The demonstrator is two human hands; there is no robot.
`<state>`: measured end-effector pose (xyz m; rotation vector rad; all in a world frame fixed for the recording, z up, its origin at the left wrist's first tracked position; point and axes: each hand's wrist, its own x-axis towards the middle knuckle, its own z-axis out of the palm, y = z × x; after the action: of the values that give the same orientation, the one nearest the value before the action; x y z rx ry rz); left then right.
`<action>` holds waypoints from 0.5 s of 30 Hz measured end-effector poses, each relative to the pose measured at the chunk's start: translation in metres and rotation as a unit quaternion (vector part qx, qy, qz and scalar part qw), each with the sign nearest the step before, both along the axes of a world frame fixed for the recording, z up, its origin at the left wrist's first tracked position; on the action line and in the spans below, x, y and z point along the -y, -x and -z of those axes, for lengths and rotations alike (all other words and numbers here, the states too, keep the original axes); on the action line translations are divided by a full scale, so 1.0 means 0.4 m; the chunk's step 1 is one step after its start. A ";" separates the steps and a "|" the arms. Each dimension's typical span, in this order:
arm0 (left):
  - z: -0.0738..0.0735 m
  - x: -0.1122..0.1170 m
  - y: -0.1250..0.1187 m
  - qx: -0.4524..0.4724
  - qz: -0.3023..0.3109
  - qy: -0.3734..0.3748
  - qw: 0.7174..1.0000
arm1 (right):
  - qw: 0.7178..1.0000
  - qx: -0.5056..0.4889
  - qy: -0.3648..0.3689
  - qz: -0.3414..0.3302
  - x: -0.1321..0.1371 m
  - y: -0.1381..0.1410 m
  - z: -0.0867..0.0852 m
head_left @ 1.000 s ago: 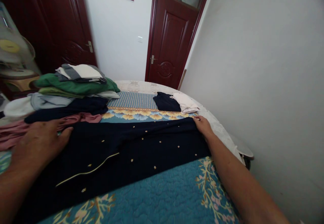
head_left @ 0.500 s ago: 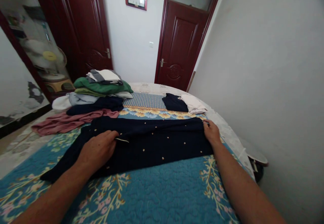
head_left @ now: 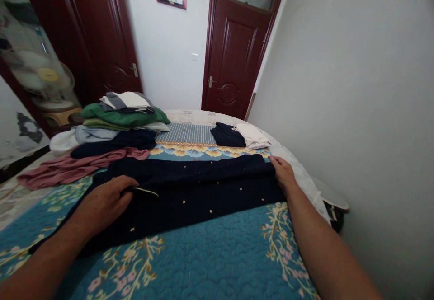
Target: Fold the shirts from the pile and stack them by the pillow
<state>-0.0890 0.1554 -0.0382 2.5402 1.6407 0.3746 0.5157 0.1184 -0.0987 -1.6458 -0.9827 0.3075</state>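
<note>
A dark navy garment (head_left: 203, 191) with small pale flower motifs lies folded lengthwise across the bed; I cannot tell its exact kind. My left hand (head_left: 108, 200) is closed on the cloth near its left part, pinching a fold beside a pale-edged slit. At the garment's right end, my right hand (head_left: 283, 173) is closed on the edge, with the fingertips near the far corner. Part of the left end is hidden under my left forearm.
A pink garment (head_left: 84, 164) and a pile of folded clothes topped by green cloth (head_left: 118, 114) lie at the left. Toward the back are a folded dark garment (head_left: 228, 135) and a pale pink one (head_left: 253, 136). The quilt (head_left: 203, 264) is blue-green; a wall (head_left: 356, 87) rises at the right.
My left hand has moved left and slightly toward me, drawing the pale-edged slit along with it. The view has shifted a little to the right.
</note>
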 end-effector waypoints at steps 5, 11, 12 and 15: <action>0.024 -0.006 -0.007 0.013 0.063 0.018 0.998 | 0.994 -0.065 0.018 -0.085 0.036 0.004 -0.027; 0.018 -0.006 0.000 0.028 0.087 0.065 0.994 | 0.988 0.009 0.064 -0.138 0.071 -0.016 -0.052; 0.013 -0.007 0.001 0.033 0.084 0.071 0.993 | 0.987 0.014 0.069 -0.144 0.073 -0.018 -0.054; -0.004 -0.012 -0.006 0.050 0.069 0.074 0.994 | 0.988 0.022 0.067 -0.134 0.071 -0.020 -0.056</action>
<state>-0.0866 0.1601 -0.0368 2.4640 1.3932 0.3479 0.5239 0.0898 -0.0764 -1.6457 -1.2421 0.5296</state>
